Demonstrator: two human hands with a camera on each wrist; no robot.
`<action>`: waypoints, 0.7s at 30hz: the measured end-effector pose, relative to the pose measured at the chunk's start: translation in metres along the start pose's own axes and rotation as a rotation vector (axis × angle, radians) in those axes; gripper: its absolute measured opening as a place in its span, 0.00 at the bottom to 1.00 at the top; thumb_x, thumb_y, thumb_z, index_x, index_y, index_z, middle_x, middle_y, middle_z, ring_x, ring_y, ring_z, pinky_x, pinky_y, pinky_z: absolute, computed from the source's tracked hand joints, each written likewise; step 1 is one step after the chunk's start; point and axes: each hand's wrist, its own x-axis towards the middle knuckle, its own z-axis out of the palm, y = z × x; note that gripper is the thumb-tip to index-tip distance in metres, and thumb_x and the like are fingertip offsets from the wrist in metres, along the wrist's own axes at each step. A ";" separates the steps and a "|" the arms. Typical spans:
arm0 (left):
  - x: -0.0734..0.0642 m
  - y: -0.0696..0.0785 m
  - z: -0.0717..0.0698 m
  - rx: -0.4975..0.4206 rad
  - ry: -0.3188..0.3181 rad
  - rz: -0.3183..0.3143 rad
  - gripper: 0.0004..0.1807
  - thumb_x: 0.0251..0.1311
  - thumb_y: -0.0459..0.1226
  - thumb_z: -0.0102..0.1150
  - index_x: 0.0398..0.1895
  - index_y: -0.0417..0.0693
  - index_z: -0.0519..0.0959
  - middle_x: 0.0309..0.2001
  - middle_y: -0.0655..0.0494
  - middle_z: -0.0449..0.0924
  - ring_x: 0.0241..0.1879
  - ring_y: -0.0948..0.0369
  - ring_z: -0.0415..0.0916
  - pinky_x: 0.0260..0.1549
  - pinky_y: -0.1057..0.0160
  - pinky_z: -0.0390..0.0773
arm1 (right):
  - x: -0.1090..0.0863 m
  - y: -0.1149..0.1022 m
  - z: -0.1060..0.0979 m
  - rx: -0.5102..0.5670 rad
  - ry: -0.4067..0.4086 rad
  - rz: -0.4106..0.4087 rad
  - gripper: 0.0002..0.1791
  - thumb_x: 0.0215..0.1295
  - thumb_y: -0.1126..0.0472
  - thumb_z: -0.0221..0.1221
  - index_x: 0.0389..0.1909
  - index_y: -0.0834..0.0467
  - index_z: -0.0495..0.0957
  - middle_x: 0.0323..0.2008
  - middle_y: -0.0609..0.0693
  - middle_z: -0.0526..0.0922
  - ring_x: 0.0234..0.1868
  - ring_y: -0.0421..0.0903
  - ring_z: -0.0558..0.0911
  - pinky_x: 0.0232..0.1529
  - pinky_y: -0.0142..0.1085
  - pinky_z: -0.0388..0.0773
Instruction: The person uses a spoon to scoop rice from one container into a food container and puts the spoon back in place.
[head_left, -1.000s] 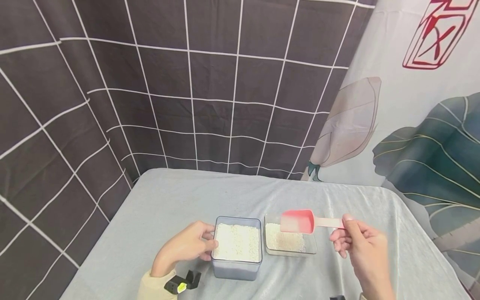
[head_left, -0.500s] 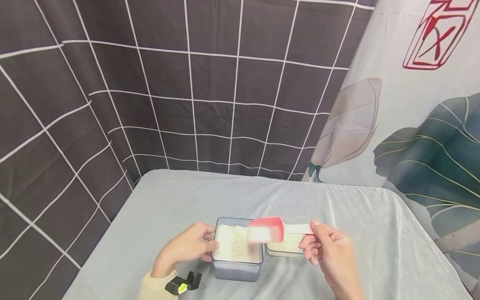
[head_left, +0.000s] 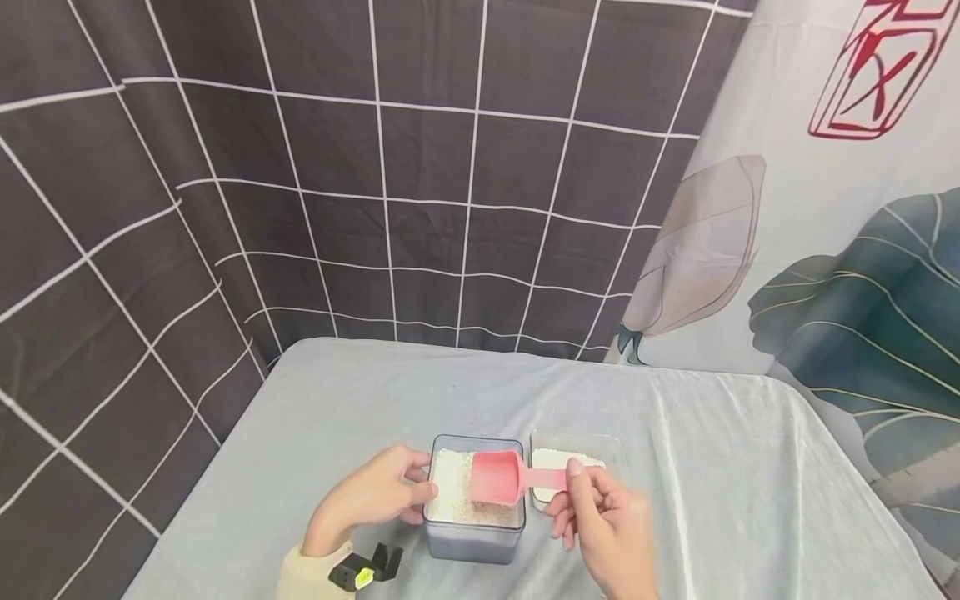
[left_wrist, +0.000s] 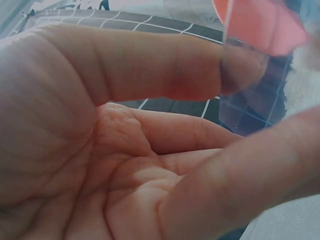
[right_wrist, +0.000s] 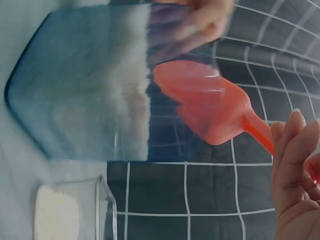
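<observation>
A pink scoop [head_left: 497, 479] is tipped over the white, rice-like grains [head_left: 448, 483] in a blue-tinted clear square container [head_left: 474, 546]. My right hand [head_left: 600, 518] pinches the scoop's handle between thumb and fingers, at the container's right. In the right wrist view the scoop [right_wrist: 220, 112] dips below the container's rim, above the level of the grains. My left hand [head_left: 371, 492] grips the container's left wall, fingertips at the rim. Through the clear wall a left fingertip [left_wrist: 242, 70] shows in the left wrist view.
A low clear glass dish [head_left: 611, 454] with more white grains stands right of the container, partly hidden by my right hand. Grey cloth [head_left: 360, 400] covers the table. Dark gridded fabric [head_left: 420, 233] hangs behind and at the left, patterned white fabric at the right.
My right hand has carried the scoop left from over the glass dish to over the container. White grains visible in the scoop earlier no longer show there. My left hand stays put.
</observation>
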 end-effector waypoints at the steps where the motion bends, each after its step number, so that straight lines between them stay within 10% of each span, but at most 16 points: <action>1: 0.000 0.000 0.000 0.000 0.002 -0.002 0.28 0.54 0.28 0.53 0.55 0.16 0.60 0.42 0.33 0.74 0.28 0.52 0.80 0.24 0.61 0.84 | -0.001 -0.003 0.002 -0.022 -0.007 -0.038 0.14 0.65 0.73 0.46 0.21 0.64 0.74 0.12 0.51 0.77 0.06 0.40 0.71 0.04 0.28 0.68; 11: 0.000 0.001 -0.001 -0.007 -0.004 0.003 0.28 0.54 0.27 0.53 0.55 0.16 0.60 0.41 0.36 0.75 0.29 0.53 0.80 0.25 0.61 0.84 | -0.010 0.016 0.018 -0.149 -0.092 -0.243 0.14 0.61 0.76 0.50 0.20 0.57 0.73 0.07 0.42 0.73 0.04 0.29 0.66 0.02 0.18 0.58; 21: -0.001 0.001 -0.001 -0.015 -0.007 0.007 0.28 0.54 0.27 0.53 0.55 0.16 0.60 0.42 0.33 0.74 0.30 0.53 0.80 0.25 0.61 0.84 | -0.010 0.020 0.019 0.147 -0.208 0.380 0.23 0.67 0.55 0.50 0.20 0.71 0.70 0.09 0.54 0.75 0.05 0.36 0.64 0.02 0.22 0.56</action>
